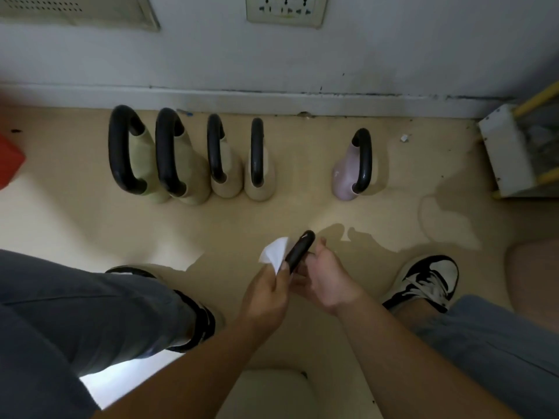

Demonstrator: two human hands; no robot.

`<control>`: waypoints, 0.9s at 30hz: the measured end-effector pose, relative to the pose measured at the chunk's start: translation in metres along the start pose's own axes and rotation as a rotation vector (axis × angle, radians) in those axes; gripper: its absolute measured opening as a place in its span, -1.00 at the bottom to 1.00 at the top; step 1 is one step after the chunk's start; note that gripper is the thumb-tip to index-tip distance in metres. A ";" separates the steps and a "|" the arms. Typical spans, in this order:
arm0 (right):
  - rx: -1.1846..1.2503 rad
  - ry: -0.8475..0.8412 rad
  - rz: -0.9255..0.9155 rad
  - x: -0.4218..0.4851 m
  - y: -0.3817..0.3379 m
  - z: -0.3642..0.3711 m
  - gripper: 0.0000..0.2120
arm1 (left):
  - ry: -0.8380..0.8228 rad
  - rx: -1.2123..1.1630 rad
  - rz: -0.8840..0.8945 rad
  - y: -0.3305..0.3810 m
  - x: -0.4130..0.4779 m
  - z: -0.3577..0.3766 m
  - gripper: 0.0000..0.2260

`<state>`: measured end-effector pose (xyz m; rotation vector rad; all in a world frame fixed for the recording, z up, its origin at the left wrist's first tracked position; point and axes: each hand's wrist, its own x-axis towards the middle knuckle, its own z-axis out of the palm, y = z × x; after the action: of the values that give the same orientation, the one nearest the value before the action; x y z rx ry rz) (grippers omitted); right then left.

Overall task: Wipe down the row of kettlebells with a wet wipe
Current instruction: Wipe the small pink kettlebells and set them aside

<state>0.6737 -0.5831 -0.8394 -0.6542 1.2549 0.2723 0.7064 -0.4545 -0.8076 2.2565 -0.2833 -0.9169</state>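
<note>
Floor [272, 216]: pale, with a damp-looking patch, carrying the weights along the foot of the wall [393, 55].
Row of kettlebells [225, 176]: four beige bells stand upright, touching or nearly so, handles up. Cast weights like these are likely heavy and rigid, best taken by the handle loop.
Lilac kettlebell [348, 173]: upright, set apart to the right across a gap in the line.
Black handle [300, 251]: a kettlebell's handle, held nearer the person, between the feet and well apart from the row. Its body is hidden behind the hands. The smooth bar could turn slick once wet, so a full wrap looks safer than a fingertip hold.
Right hand [325, 278]: fingers curled under the handle, steadying it.
Left hand [266, 293]: close beside the right, pinching the wipe against the handle's left side.
Wet wipe [274, 254]: white, thin, limp and light. It folds easily, so bunching it under the fingers should keep it in place.
</note>
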 end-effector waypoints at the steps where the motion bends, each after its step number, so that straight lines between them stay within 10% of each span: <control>1: -0.007 0.010 0.004 0.002 0.000 0.002 -0.16 | 0.054 -0.020 0.000 -0.007 -0.009 0.004 -0.62; 8: -0.047 0.020 0.034 0.013 -0.002 -0.011 -0.20 | 0.121 -0.325 -0.256 0.051 0.010 -0.017 -0.62; 15: -0.179 -0.063 0.014 0.008 -0.008 -0.017 -0.15 | 0.005 0.031 -0.224 0.052 0.055 -0.029 -0.52; 22: -0.060 -0.144 0.062 -0.002 -0.004 -0.020 -0.17 | -0.350 0.134 -0.086 0.088 0.092 0.016 -0.39; 27: 0.074 -0.180 0.052 -0.002 -0.010 -0.012 -0.22 | -0.173 0.315 0.206 0.066 0.053 0.014 -0.51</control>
<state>0.6686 -0.5980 -0.8360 -0.5220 1.1047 0.3193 0.7385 -0.5334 -0.8002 2.3738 -0.7711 -1.0149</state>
